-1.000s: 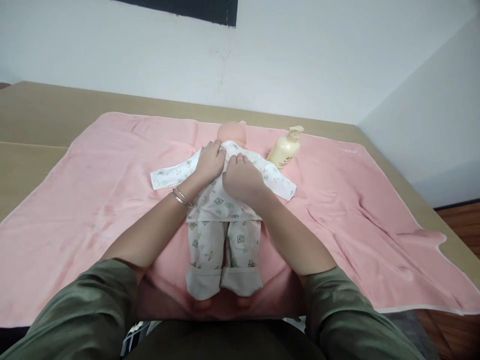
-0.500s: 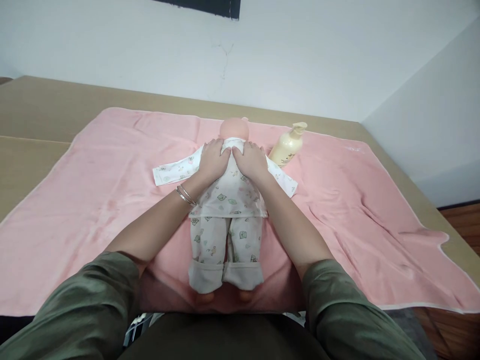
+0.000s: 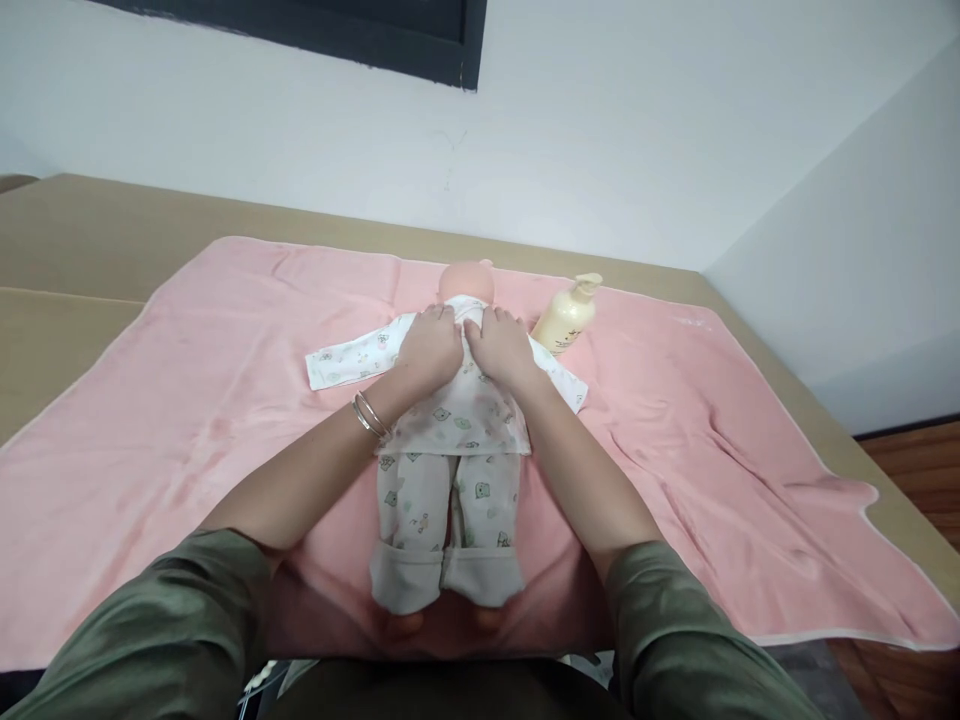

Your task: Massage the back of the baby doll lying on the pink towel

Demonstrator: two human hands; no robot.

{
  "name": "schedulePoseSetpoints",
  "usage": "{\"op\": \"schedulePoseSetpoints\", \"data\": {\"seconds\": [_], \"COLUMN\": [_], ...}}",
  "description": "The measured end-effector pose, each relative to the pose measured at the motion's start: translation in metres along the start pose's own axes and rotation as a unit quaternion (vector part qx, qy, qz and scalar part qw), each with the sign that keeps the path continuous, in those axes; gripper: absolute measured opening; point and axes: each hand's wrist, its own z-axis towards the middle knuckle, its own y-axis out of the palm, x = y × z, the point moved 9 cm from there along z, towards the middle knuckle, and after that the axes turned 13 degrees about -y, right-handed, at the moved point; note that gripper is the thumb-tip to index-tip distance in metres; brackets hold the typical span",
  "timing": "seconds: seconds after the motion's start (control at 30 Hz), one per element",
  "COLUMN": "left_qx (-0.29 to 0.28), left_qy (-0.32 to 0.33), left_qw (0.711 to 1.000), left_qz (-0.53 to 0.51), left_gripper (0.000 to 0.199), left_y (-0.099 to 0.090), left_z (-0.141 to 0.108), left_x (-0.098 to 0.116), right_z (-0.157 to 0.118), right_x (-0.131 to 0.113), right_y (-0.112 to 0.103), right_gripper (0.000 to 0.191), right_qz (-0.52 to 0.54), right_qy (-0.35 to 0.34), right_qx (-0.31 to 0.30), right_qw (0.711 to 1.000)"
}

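Doll: the doll (image 3: 466,410) lies lengthwise in front of you, head (image 3: 465,283) away, feet (image 3: 405,625) toward your body; its face is out of sight.
Your left hand: your left hand (image 3: 431,345) rests palm down on the doll's upper body, fingers toward the shoulder; you hide your palm, so whether it grips cloth I cannot tell.
Your right hand: your right hand (image 3: 501,345) mirrors it on the doll's other side, thumbs near each other at the midline; its grip cannot be told either.
Shirt: if your fingers drag rather than glide, the shirt (image 3: 450,428) could ride up or bunch under your palms.
Feet end: a pull toward you could slide the doll's feet over the near edge, since they lie close to it.
Bracelets: the bracelets (image 3: 366,415) on your left wrist, beside the doll's waist, might snag the shirt hem.
Bottle: the pump bottle (image 3: 564,320) is right of the doll, just beyond its right-hand sleeve (image 3: 561,378); a wide sweep of your right hand might knock it.
Towel: the towel (image 3: 187,400) under the doll is creased to its right; uneven pressure could ruck it further.
Wall: the wall (image 3: 585,150) stands beyond the doll's head, limiting reach that way.
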Motion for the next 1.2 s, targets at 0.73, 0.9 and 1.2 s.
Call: {"op": "schedulePoseSetpoints", "data": {"seconds": [0.73,0.9,1.2], "left_qx": [-0.07,-0.033,-0.05], "left_qy": [-0.04,-0.023,-0.014], "left_qw": [0.997,0.997,0.999], "left_qz": [-0.015,0.066,-0.014], "left_gripper": [0.057,0.056,0.05], "left_y": [0.001,-0.006,-0.006], "left_z": [0.032,0.002,0.012], "left_x": [-0.031,-0.006,-0.013], "right_z": [-0.029,-0.004,-0.026], "right_x": [-0.041,-0.008,-0.038], "right_y": [-0.005,-0.006,-0.011], "right_gripper": [0.062,0.057,0.05], "right_qz": [-0.059,0.017,-0.076], "right_qy": [-0.033,-0.03,-0.079], "right_qx": [-0.029,-0.035,-0.073], "right_qw": [0.997,0.999,0.991]}}
